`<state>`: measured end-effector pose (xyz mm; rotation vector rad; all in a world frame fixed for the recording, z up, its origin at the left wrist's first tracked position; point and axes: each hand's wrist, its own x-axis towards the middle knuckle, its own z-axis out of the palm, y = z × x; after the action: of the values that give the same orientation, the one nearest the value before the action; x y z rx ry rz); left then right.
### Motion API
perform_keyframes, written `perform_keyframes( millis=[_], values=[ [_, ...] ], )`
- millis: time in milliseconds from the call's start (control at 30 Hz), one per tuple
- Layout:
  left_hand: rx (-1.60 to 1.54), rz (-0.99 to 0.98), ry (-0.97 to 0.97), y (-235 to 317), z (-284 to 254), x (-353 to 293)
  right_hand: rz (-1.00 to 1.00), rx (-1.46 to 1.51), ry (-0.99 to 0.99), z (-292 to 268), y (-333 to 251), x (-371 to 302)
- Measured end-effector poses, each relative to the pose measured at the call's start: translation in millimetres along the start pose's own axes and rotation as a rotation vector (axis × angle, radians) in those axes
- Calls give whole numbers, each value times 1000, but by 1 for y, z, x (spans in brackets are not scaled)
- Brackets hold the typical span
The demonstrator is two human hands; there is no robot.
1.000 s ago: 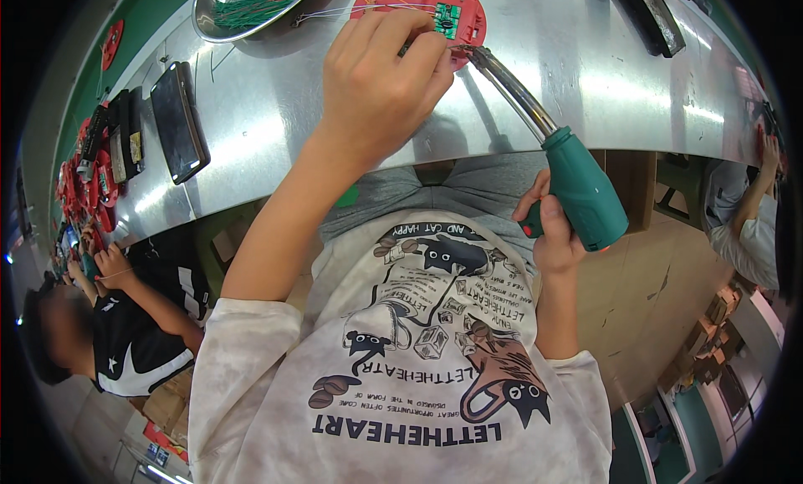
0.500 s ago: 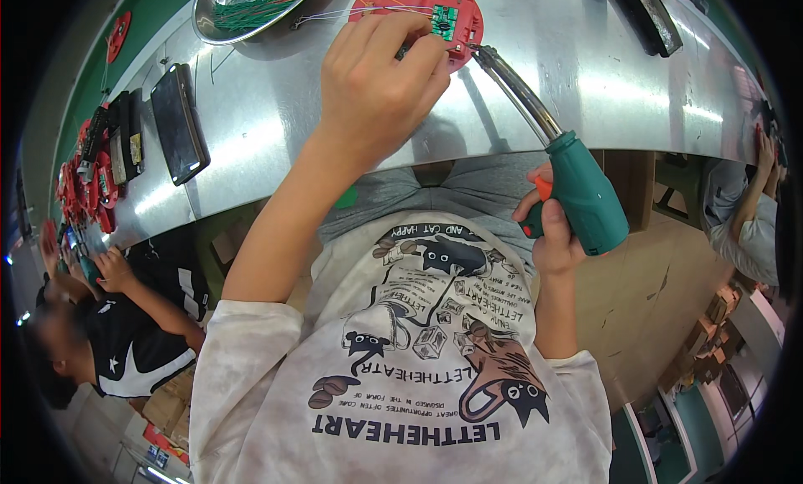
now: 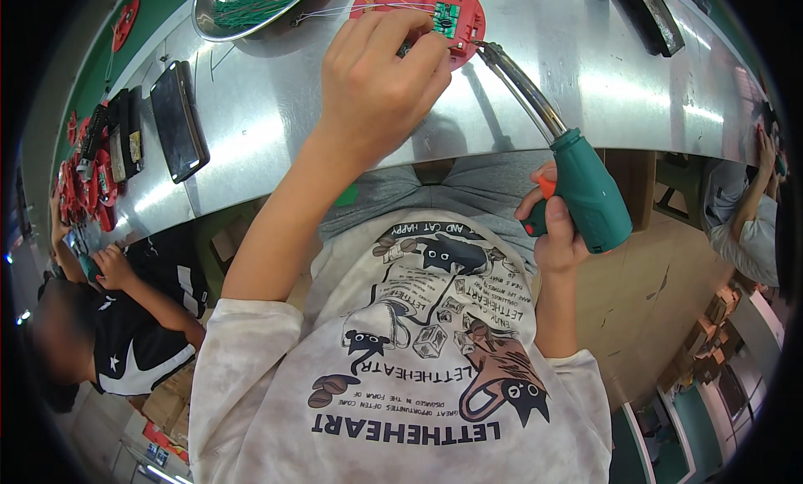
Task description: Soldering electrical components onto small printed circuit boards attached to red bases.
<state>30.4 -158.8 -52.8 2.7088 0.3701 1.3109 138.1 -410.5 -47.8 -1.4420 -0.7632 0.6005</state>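
A round red plastic housing [image 3: 471, 15] lies on the metal bench, with a small green circuit board [image 3: 446, 20] in it. My left hand [image 3: 381, 78] bends over the housing's near left side. Its fingers are pinched together, and what they hold is hidden behind them. Thin pale wires [image 3: 328, 13] run left from the housing. My right hand [image 3: 559, 229], below the bench edge, is wrapped round the handle of a green soldering gun [image 3: 592, 191] with an orange trigger. The gun slants up to the left, and its tip is at the housing's right rim, beside the board.
A metal bowl [image 3: 199, 20] of green wires stands left of the housing. A dark phone-like slab [image 3: 177, 124] and a pile of red housings [image 3: 96, 183] lie farther left. Black trays [image 3: 646, 17] sit at the right. Co-workers are at both sides.
The soldering gun and the red housing have shifted very slightly to the right. My left hand stays almost still. At the left, the co-worker's head and hands have moved a little.
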Motion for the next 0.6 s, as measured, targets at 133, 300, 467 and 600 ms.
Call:
perform_keyframes(
  millis=[133,300,467,600],
  values=[
    [3,1,-4,0,0,0,-20,20,16,-2,2,1],
    [6,-1,-6,2,0,1,-6,9,34,-7,0,4],
    [5,0,-12,5,-3,6,-33,50,98,-11,4,7],
    [-13,-61,-50,8,-16,8,-56,52,140,-12,1,13]
  ],
)
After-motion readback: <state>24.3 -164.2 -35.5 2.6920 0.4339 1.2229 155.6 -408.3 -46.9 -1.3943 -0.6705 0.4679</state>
